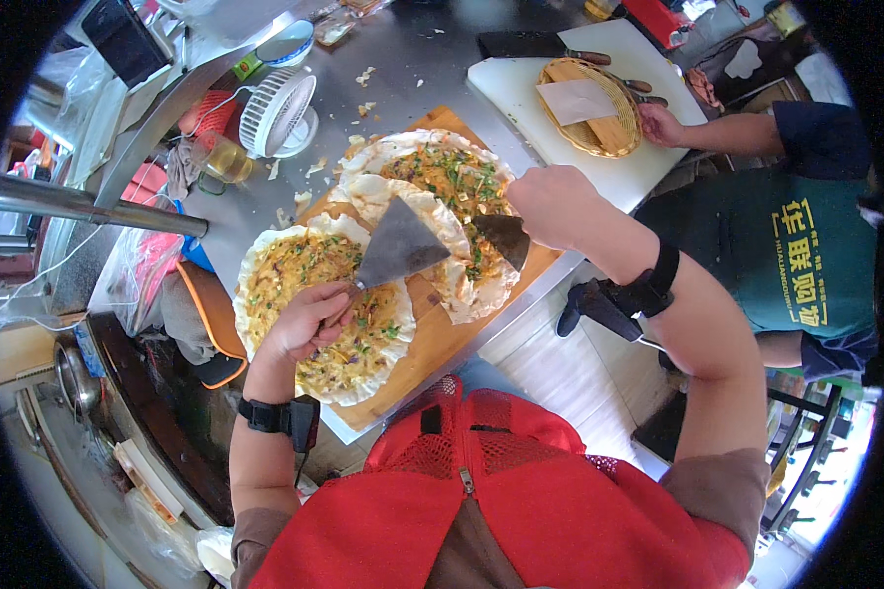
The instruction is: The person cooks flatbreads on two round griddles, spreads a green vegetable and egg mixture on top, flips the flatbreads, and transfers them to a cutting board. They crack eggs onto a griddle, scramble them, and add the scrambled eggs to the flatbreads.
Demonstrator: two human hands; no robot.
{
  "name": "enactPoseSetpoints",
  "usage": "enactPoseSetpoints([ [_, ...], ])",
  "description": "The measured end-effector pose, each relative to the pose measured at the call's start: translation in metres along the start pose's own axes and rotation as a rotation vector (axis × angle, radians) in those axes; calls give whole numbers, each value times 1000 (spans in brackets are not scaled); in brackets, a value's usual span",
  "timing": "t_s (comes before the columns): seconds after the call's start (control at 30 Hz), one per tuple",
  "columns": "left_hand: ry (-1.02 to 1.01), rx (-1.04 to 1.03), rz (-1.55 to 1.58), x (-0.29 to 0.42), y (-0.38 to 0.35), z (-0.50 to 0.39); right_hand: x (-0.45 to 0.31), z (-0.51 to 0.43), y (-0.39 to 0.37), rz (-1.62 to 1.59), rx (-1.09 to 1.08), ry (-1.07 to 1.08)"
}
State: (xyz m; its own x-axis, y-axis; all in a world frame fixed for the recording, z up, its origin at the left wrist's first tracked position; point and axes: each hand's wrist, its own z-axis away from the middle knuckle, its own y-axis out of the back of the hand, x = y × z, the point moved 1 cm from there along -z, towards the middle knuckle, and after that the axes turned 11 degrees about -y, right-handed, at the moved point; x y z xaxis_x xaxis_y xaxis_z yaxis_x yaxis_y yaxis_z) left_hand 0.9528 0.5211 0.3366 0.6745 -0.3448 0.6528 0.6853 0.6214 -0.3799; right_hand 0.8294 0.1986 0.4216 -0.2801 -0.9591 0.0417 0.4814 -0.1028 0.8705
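Observation:
My left hand (306,322) grips the handle of a triangular metal scraper (401,247). That blade lies over the folded edge of a flatbread (453,166) spread with shredded vegetables and chopped greens. My right hand (560,210) is closed around a second scraper (507,239), whose handle is hidden in the fist. Its dark blade rests at the right side of the same flatbread, on the filling. A second round flatbread (265,283), open and covered with a similar filling, lies under my left hand. Both breads are on a wooden board (431,309).
Beyond the board stand a white fan (276,114) and a glass mug (221,158) of yellowish liquid. Crumbs litter the steel table (405,44). At right, another person's hand (659,125) holds a wicker basket (619,110) over a white cutting board (508,77) near a cleaver (519,44).

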Motion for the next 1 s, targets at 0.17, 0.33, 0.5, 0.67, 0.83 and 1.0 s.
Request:
enactPoseSetpoints([
  [0.17,28,-114,-111,-4,-44,-28,6,7,-18,-45,99,-21],
  [0.33,12,-44,12,-5,-44,-43,99,48,-42,-558,196,-171],
  [0.5,26,-14,41,-6,-21,-48,151,64,-140,-1256,-112,-608],
  [0.67,72,27,34,-15,-17,-59,108,0,-201,-1650,-198,-480],
  [0.83,57,68,80,-19,-17,-58,80,-10,-181,-1444,146,-304],
  [1.0,31,53,73,-25,-17,-56,38,30,-156,-981,500,-220],
])
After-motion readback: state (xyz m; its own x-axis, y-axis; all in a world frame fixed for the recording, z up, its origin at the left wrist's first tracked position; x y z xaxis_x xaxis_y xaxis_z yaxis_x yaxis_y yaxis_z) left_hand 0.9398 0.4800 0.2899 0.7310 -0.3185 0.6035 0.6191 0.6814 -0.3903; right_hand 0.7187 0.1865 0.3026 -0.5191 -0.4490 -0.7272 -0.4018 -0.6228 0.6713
